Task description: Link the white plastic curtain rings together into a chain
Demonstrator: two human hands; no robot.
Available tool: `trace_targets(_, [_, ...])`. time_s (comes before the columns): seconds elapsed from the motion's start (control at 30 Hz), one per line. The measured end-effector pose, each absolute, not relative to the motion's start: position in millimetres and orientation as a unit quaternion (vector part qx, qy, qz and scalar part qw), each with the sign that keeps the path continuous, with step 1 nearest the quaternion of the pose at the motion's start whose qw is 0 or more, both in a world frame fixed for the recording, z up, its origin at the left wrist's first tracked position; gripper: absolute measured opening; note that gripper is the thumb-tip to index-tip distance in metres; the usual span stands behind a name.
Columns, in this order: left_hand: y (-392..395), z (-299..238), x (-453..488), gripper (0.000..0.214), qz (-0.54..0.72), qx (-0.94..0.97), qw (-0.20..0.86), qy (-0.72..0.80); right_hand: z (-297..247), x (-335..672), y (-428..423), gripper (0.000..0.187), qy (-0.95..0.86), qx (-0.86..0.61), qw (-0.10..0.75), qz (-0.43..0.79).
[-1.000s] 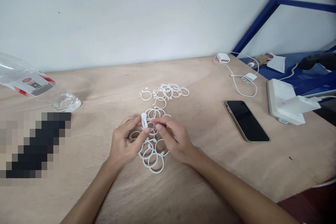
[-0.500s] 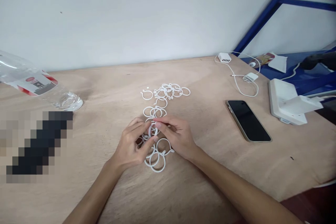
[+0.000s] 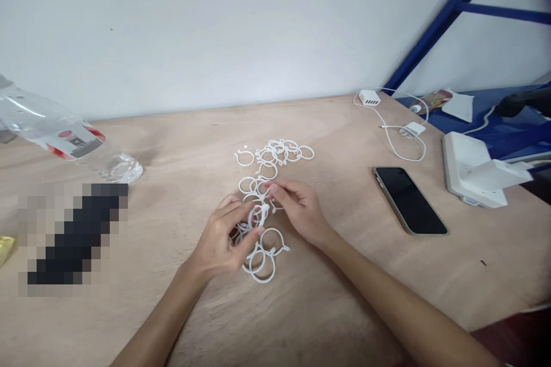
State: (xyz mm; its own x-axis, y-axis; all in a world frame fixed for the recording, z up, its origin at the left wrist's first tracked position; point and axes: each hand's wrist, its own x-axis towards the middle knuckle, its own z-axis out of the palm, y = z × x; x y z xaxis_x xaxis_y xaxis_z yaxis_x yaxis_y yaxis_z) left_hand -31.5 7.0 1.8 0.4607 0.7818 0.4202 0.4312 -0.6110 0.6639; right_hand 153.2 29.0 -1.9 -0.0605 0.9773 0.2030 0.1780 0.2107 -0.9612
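Between the thumb and fingers of my left hand is a white plastic curtain ring, held tilted on edge with its small closure knob toward the upper right. My right hand is just to the right, with thumb and forefinger pinched together near that knob. Whatever those fingertips hold, if anything, is too small to make out. Several more white rings lie beneath and in front of my hands. Beyond my fingers, another overlapping cluster of rings spreads over the wooden table.
At the left lies a clear plastic bottle, with a blurred dark patch in front of it. To the right are a phone, a white power adapter and a charger with a looping cable. A wall closes off the back.
My right fingertips have drawn away from the held ring, up and to the right, so its knob now shows. The left hand keeps its grip. The view has shifted slightly.
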Motion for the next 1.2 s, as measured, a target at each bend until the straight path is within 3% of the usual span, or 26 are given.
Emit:
trace_targets(0.13, [6.6, 0.2, -32.3, 0.024, 0.367, 0.819, 0.229, 0.376, -8.4, 167.1, 61.5, 0.024, -0.723, -0.534, 0.386, 0.210])
trace_targets(0.23, [6.8, 0.7, -31.9, 0.027, 0.369, 0.819, 0.221, 0.379, -14.8, 171.2, 73.6, 0.023, -0.759, -0.537, 0.324, 0.177])
trace_targets(0.33, [7.0, 2.3, -31.4, 0.028, 0.367, 0.820, 0.213, 0.384, -19.1, 171.9, 74.3, 0.019, -0.754, -0.537, 0.331, 0.185])
trace_targets(0.5, [7.2, 3.0, -31.6, 0.029, 0.371, 0.821, 0.216, 0.377, -12.8, 171.5, 63.2, 0.015, -0.695, -0.525, 0.425, 0.246])
trace_targets(0.67, [8.4, -1.3, -33.1, 0.028, 0.402, 0.787, 0.217, 0.415, 5.1, 159.2, 34.6, 0.019, -0.473, -0.461, 0.530, 0.532])
trace_targets(0.83, [7.3, -0.2, -32.6, 0.026, 0.437, 0.755, 0.239, 0.427, 13.6, 139.9, 14.2, 0.023, -0.330, -0.352, 0.481, 0.732])
trace_targets(0.93, [5.8, 3.5, -31.2, 0.029, 0.460, 0.740, 0.246, 0.423, 8.8, 133.7, 13.2, 0.023, -0.349, -0.384, 0.476, 0.710])
trace_targets(1.07, [5.5, 5.8, -29.8, 0.029, 0.439, 0.766, 0.216, 0.416, 1.6, 133.5, 14.4, 0.023, -0.426, -0.460, 0.514, 0.585])
trace_targets(1.2, [6.2, 4.3, -28.9, 0.021, 0.412, 0.813, 0.182, 0.369, 3.0, 134.7, 10.9, 0.035, -0.470, -0.473, 0.523, 0.532])
